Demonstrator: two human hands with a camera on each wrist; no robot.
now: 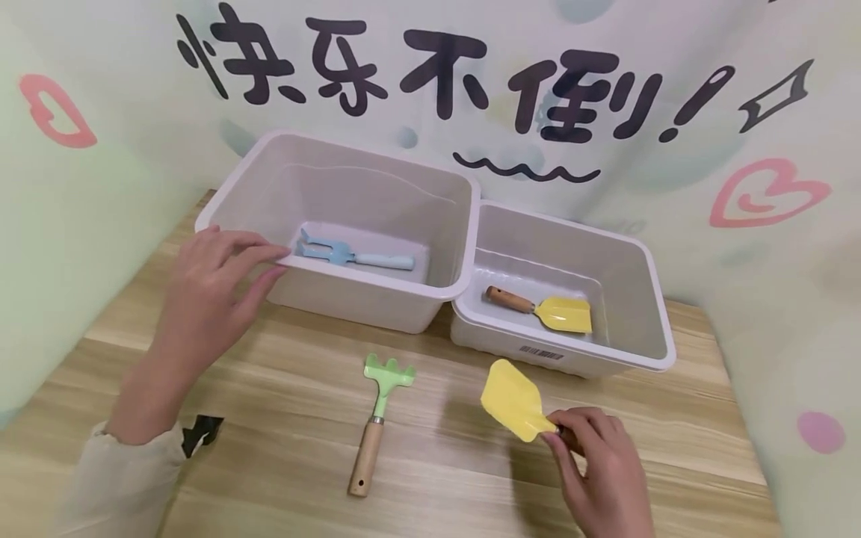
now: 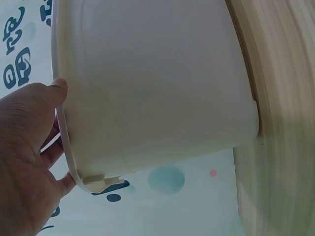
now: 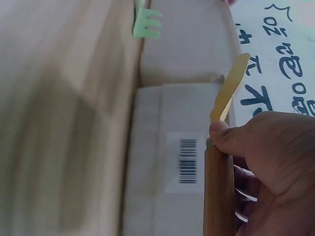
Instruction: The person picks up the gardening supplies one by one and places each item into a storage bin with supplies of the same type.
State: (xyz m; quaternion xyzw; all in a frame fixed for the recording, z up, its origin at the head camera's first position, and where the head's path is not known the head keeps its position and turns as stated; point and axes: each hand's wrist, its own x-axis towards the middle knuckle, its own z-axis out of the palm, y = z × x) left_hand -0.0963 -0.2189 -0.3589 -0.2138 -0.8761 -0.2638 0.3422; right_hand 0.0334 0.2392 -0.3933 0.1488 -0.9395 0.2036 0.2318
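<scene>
My left hand point(image 1: 214, 288) grips the front left rim of the larger white plastic bin point(image 1: 363, 295), thumb on the outer side in the left wrist view. Inside that bin lies a light blue hand fork point(image 1: 383, 261). My right hand point(image 1: 602, 467) holds a yellow hand trowel point(image 1: 513, 400) by its wooden handle point(image 3: 219, 191), raised over the table, blade pointing up and left in the head view. A second yellow trowel point(image 1: 565, 314) with a wooden handle lies in the smaller white bin point(image 1: 572, 360). Between the hands, a green hand rake point(image 1: 389, 376) lies on the table, tines toward the bins.
Both bins stand side by side on the wood-grain table point(image 1: 282, 463), against a printed cloth backdrop point(image 1: 773, 314) with large dark characters. The smaller bin bears a barcode label point(image 3: 187, 161) on its front. A black patch point(image 1: 202, 432) shows beside the left sleeve point(image 1: 121, 478).
</scene>
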